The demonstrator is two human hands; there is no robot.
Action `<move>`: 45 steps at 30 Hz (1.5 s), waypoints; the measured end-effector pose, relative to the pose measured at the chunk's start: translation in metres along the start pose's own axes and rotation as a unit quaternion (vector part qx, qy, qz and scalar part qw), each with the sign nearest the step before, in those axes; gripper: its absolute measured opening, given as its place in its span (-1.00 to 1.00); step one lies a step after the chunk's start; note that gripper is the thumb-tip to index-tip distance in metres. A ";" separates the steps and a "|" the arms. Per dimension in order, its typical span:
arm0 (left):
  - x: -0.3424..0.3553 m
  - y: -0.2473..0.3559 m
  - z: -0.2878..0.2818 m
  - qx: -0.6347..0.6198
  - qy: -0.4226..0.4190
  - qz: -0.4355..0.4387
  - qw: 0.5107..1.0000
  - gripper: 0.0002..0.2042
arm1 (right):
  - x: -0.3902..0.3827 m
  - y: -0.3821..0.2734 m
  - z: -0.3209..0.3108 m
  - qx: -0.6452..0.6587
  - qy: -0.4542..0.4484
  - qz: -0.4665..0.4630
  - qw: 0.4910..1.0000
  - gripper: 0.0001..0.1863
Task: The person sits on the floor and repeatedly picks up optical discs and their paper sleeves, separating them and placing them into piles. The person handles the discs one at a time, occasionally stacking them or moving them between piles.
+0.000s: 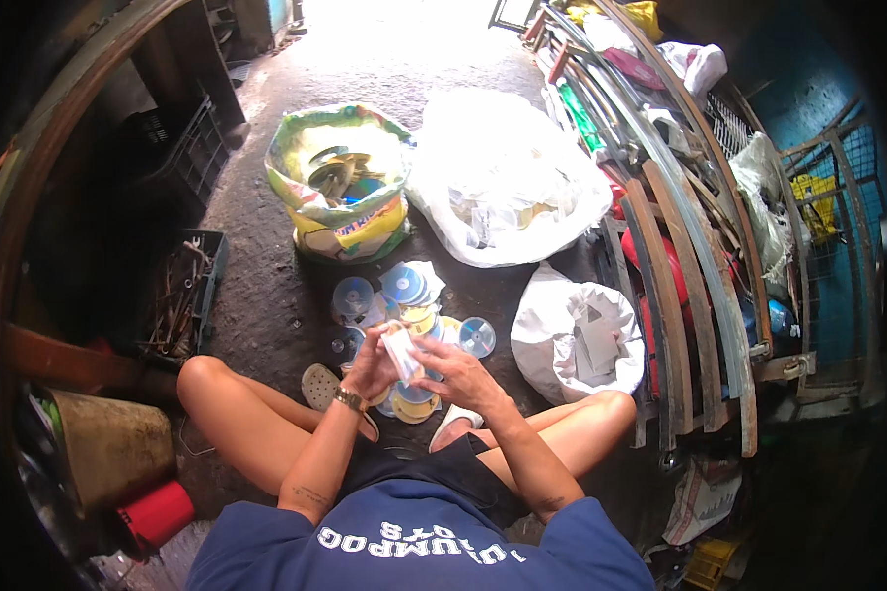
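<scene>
Over a loose pile of discs (pixel 404 286) on the dark floor, my left hand (pixel 371 366) grips a small, pale, flat item (pixel 401 355), perhaps a sleeve or case, washed out by glare. My right hand (pixel 451 369) has its fingers on the item's right side. Beyond the pile stand a colourful printed sack (pixel 350 231) holding discs and other pieces, and a large white plastic bag (pixel 508 177) with pale contents. To the right sits a smaller white sack (pixel 552 335) holding flat pale pieces.
At left are black crates (pixel 187 148), a tray of tools (pixel 182 291), a grimy container (pixel 108 443) and a red bucket (pixel 153 517). Along the right lie long metal and wooden bars (pixel 668 305). My folded legs and pale clogs (pixel 320 389) frame the near floor.
</scene>
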State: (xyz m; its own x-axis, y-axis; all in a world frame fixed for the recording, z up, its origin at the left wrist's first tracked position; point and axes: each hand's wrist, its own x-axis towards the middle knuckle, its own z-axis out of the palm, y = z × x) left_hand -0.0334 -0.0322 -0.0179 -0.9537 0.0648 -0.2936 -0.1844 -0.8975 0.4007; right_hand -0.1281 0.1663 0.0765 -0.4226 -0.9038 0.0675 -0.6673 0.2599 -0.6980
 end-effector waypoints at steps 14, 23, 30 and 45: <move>-0.044 -0.009 0.027 -0.045 0.010 -0.002 0.999 -0.20 | -0.023 -0.009 0.025 0.116 0.005 -0.023 0.993 -0.52; -0.035 -0.009 0.043 -0.140 -0.008 0.095 0.986 -0.23 | -0.016 -0.022 0.013 -0.064 0.091 -0.117 0.987 -0.58; -0.034 0.010 0.054 0.099 0.015 0.226 0.969 -0.10 | -0.007 -0.008 0.015 -0.082 0.052 -0.105 0.990 -0.49; -0.034 -0.013 0.047 0.030 0.046 0.040 0.998 -0.06 | -0.012 -0.046 0.034 0.028 0.055 -0.021 0.998 -0.30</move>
State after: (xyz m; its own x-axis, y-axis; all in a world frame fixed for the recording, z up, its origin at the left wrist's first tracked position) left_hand -0.0097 -0.0019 0.0275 -0.9404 -0.0488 -0.3365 -0.1252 -0.8704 0.4761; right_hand -0.0710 0.1539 0.0835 -0.4613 -0.8703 0.1726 -0.6518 0.2004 -0.7314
